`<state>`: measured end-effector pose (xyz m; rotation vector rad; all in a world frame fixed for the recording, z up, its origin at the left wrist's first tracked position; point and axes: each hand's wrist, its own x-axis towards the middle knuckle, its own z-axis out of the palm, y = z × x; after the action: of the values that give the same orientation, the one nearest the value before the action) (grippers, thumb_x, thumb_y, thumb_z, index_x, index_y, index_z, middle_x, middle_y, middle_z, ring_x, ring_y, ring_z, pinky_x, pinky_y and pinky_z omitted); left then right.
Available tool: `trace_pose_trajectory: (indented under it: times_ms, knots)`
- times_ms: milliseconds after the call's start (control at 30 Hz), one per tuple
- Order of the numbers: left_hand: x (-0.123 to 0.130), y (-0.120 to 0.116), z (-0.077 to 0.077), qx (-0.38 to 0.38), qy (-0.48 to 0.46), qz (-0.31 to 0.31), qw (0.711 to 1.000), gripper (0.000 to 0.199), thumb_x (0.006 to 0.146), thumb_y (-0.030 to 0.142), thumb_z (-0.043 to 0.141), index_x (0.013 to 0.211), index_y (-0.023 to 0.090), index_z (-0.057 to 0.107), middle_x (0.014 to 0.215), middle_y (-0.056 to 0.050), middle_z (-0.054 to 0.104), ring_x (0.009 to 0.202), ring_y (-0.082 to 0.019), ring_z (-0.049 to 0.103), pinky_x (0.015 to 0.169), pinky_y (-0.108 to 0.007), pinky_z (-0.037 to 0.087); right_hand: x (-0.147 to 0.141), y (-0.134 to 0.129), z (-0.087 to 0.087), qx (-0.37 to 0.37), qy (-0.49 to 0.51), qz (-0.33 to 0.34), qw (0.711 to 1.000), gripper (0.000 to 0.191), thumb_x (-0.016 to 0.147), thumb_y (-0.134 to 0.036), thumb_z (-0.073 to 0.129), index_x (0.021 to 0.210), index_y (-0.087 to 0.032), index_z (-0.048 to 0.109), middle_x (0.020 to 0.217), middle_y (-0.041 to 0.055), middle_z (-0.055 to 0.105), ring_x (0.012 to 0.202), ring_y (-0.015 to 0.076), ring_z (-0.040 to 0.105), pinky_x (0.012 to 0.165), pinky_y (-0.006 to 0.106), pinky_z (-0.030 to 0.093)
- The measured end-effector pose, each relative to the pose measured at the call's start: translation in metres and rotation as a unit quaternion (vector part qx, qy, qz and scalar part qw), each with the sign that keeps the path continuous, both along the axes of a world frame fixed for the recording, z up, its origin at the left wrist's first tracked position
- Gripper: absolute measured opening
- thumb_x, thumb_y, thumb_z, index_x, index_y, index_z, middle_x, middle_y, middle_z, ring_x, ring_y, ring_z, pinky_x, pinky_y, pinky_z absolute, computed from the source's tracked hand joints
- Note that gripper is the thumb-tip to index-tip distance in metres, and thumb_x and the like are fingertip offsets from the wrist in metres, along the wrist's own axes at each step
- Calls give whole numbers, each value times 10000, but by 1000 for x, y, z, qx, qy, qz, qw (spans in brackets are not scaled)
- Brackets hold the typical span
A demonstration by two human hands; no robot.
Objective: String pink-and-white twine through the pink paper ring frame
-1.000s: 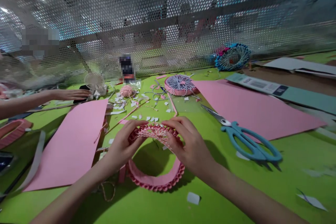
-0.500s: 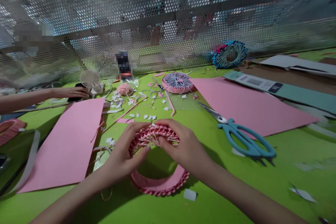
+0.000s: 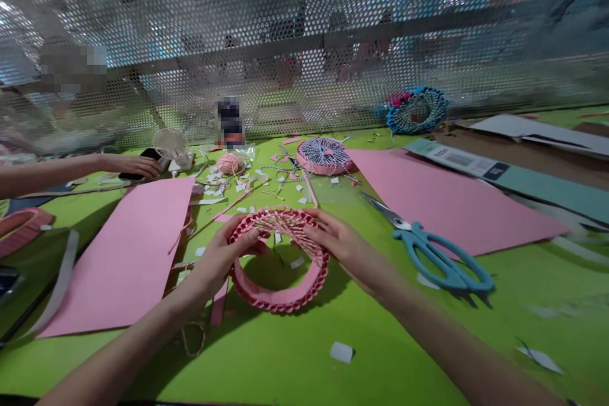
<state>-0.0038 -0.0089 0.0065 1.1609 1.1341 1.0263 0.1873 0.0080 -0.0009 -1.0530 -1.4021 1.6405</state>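
Both my hands hold a pink paper ring with looped, scalloped edges, raised and tilted over the green table. Pink-and-white string crosses the upper part of the ring in a fan, while its lower part is an open hole. My left hand grips the left rim, thumb across the inside and fingers behind. On the upper right rim, my right hand closes with its thumb in front, near the string. Blue-handled scissors lie with blades parted to the right of my right hand.
Pink sheets lie left and right. Behind stand a string-woven pink disc, a blue woven ring, a pink yarn ball and a small fan. Another person's hand rests on a dark object. Paper scraps and a perforated metal screen are also there.
The ring has been lifted and tipped so its strung face shows more toward me. My hands have spread apart to its two sides, the right one moving outward along the rim.
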Motion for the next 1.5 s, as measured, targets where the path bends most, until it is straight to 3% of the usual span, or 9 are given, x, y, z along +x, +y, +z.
trace_pose_trajectory:
  times_ms: [133,267,433,533,667,967,1167,1333,1500]
  knots:
    - [-3,2,1,-4,-27,8,1000,331,673,306,623,946,155,512,784,-22,611,643,-114,580,666,-246,477,1,0,-3,-50,74,-16,996,304,730,-318,530,998,-191,460,1069,81,566,920,174,560,829,333,435]
    - [-5,4,0,-49,-64,-8,997,370,691,305,602,1009,168,472,893,-63,611,751,-159,593,683,-269,476,2,5,-10,-49,192,-58,978,305,736,-310,524,1010,-217,428,1099,65,550,986,185,525,833,351,432]
    - [-3,4,-2,-67,-97,-9,993,215,742,292,547,886,141,495,758,-44,614,722,-134,580,668,-238,456,5,11,-15,-43,243,-84,965,296,747,-279,504,1022,-216,413,1138,61,523,1036,187,490,841,351,421]
    - [-3,4,-4,-63,-107,-7,992,163,771,297,513,844,154,487,703,-16,589,666,-112,561,639,-228,448,6,10,-13,-53,214,-73,973,338,735,-318,523,1038,-206,421,1111,72,535,1011,194,504,843,352,415]
    - [-6,5,-6,-70,-95,-22,993,175,766,308,518,704,151,471,604,21,511,551,-75,496,554,-199,416,6,8,-10,-58,101,-92,989,397,691,-309,575,1049,-206,439,1015,66,572,940,196,539,848,368,403]
    - [-8,8,-10,-92,-144,-54,984,219,786,281,483,622,146,435,545,42,396,463,-49,381,505,-194,372,2,-1,-1,134,-52,-119,982,318,698,-214,523,1013,-202,479,1090,68,529,1046,189,470,877,364,398]
    - [-7,9,-10,-87,-139,-18,986,164,778,311,493,807,151,512,556,43,389,447,-41,352,430,-161,319,2,-10,2,181,-50,-95,977,448,690,-168,516,1127,-175,419,1080,80,543,956,175,527,878,351,406]
    - [-3,6,-8,-51,-77,-4,996,185,775,341,489,737,160,478,607,24,451,460,-52,394,436,-175,346,2,-10,1,179,-48,-104,977,429,709,-155,478,1132,-188,419,1118,73,524,973,173,518,882,358,403]
    - [1,3,-6,39,78,36,996,242,779,356,464,969,206,450,753,6,508,607,-99,500,568,-224,423,2,-10,-1,166,-67,-125,976,397,743,-173,440,1138,-199,421,1148,66,500,1015,177,485,904,377,371]
